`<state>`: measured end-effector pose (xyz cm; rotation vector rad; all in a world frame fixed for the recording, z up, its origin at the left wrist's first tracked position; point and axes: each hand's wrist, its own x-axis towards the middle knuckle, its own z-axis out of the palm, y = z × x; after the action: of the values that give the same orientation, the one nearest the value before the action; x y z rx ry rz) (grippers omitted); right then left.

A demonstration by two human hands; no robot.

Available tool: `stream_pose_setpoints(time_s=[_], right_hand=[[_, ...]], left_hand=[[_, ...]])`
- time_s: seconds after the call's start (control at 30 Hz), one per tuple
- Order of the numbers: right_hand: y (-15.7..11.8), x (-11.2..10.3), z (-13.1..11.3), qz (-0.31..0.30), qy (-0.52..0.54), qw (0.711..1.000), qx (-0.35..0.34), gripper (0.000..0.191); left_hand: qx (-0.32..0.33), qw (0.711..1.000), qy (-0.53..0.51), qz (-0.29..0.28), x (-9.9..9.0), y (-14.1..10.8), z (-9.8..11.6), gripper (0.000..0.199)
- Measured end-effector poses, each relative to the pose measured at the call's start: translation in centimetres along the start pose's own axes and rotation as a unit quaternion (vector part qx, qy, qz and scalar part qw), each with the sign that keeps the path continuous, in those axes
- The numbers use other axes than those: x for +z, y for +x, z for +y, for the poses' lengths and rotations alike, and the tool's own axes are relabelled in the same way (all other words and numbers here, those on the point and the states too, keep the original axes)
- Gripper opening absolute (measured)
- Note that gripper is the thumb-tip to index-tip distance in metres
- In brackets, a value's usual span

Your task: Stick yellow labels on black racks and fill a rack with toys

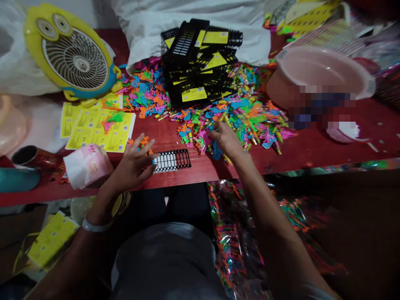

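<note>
My left hand (136, 162) lies with its fingers spread, their tips at the left end of a small black slotted plastic frame (183, 158). White shows through the left part of that frame, which lies flat near the table's front edge. My right hand (227, 139) reaches into a heap of small bright plastic pieces (250, 118) in pink, blue, green and orange. Its fingers are bent together at the near side of the heap; what they pinch, if anything, is hidden. A few orange pieces (144, 141) lie just beyond my left hand.
Stacked black frames with yellow labels (203, 62) rise behind the heap. A yellow fan (75, 58) stands at the back left, over yellow printed sheets (100, 132). Left of my hand are a tissue roll (93, 164) and a dark cup (31, 157). A pink basin (321, 66) sits right.
</note>
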<state>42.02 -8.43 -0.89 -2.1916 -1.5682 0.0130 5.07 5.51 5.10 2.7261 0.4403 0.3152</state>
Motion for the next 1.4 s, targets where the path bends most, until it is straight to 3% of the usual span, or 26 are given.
stream_pose_setpoints(time_s=[0.1, 0.23, 0.43, 0.53, 0.67, 0.77, 0.87, 1.0, 1.17, 1.4], right_hand=[[-1.3, -0.5, -0.8, 0.051, 0.079, 0.995, 0.034, 0.019], [-2.8, 1.5, -5.2, 0.098, 0.196, 0.976, 0.022, 0.023], [-2.6, 9.0, -14.2, -0.013, 0.468, 0.88, 0.077, 0.015], [-1.6, 10.6, -16.5, -0.037, 0.443, 0.893, 0.067, 0.012], [-0.9, 10.5, -16.2, -0.033, 0.333, 0.94, 0.07, 0.017], [-0.9, 10.0, -15.0, -0.037, 0.274, 0.959, 0.057, 0.025], [-0.8, 9.5, -14.4, -0.035, 0.228, 0.972, 0.053, 0.02], [-0.1, 9.9, -15.1, -0.019, 0.295, 0.953, 0.061, 0.025], [0.7, 11.6, -17.1, -0.087, 0.428, 0.899, 0.04, 0.023], [0.8, 11.2, -18.4, -0.092, 0.317, 0.943, -0.027, 0.027]], left_hand=[[0.0, 0.999, 0.034, 0.025, -0.1, -0.1, 0.1, 0.046], [-0.007, 0.998, 0.06, 0.022, -0.3, 0.1, 0.2, 0.057], [-0.016, 0.999, 0.052, 0.005, 0.2, 0.1, -0.5, 0.056], [0.0, 0.999, 0.051, 0.011, 0.4, -0.1, -0.6, 0.058], [0.009, 0.998, 0.063, 0.021, 0.4, -0.1, -0.4, 0.058], [0.004, 0.998, 0.062, 0.016, 0.4, 0.0, -0.2, 0.058], [0.002, 0.998, 0.056, 0.018, 0.4, 0.0, -0.1, 0.059], [0.01, 0.998, 0.053, 0.023, 0.5, 0.0, -0.2, 0.06], [0.019, 0.998, 0.051, 0.036, 0.7, 0.0, -0.3, 0.063], [0.014, 0.999, 0.044, 0.025, 0.5, 0.0, -0.2, 0.068]])
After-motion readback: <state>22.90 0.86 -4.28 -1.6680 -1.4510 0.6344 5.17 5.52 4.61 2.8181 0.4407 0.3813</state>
